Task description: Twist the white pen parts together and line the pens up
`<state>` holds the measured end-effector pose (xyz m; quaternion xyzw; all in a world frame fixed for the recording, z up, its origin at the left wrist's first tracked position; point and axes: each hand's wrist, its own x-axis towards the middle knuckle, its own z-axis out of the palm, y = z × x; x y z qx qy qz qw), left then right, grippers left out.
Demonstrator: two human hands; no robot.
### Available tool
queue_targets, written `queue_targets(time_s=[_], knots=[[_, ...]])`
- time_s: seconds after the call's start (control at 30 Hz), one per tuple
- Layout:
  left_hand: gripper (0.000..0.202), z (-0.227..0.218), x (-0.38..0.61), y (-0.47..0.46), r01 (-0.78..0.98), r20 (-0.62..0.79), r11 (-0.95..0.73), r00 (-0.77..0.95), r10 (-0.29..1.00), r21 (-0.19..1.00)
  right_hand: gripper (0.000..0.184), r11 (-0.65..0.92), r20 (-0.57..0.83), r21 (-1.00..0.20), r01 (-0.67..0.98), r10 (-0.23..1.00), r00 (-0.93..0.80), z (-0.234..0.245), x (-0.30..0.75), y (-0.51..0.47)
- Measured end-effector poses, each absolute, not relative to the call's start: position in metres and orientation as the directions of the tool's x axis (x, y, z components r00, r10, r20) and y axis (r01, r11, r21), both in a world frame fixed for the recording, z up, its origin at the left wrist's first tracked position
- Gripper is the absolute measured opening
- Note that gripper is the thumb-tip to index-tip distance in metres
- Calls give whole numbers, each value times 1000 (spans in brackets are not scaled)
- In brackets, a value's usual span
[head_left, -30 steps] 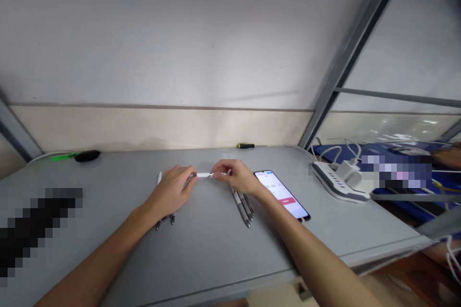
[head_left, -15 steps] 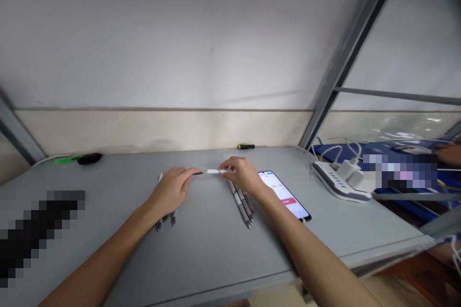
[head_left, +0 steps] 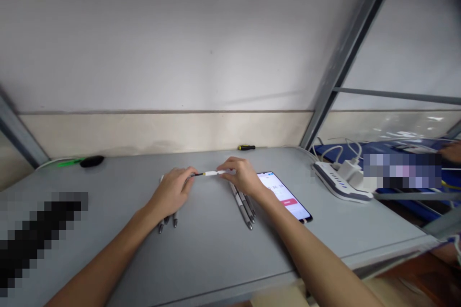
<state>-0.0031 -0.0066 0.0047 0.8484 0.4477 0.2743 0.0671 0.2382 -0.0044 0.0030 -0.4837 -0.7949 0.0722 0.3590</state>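
Observation:
Over the grey table (head_left: 216,254), both my hands hold one white pen (head_left: 213,173) level between them. My left hand (head_left: 173,191) pinches its dark end. My right hand (head_left: 243,177) is closed round the white barrel. A thin dark section shows between the two halves, so the pen looks pulled apart a little. Under my left hand lie a few pens (head_left: 167,220), their tips toward me. Below my right hand lies another small group of grey pens (head_left: 245,206).
A phone (head_left: 288,196) with a lit screen lies right of my right hand. A white power strip (head_left: 342,180) with plugs and cables sits at the right edge. A small screwdriver (head_left: 247,147) lies by the wall. A black object (head_left: 91,160) and a green pen lie far left. Another person's hand (head_left: 452,151) shows far right.
My hands have drawn slightly apart; the pen's dark inner section now shows between them. My right hand has shifted a little to the right.

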Motion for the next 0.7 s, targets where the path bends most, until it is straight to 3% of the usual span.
queue_targets(time_s=[0.3,0.7], knots=[[34,5,-1,-9,720,373,-609,493,786,332,17,623,562,-496,605,762,-322,-1,220,-12],[31,5,-1,-11,687,404,-657,529,746,312,16,595,516,-591,545,798,-311,6,221,-16]])
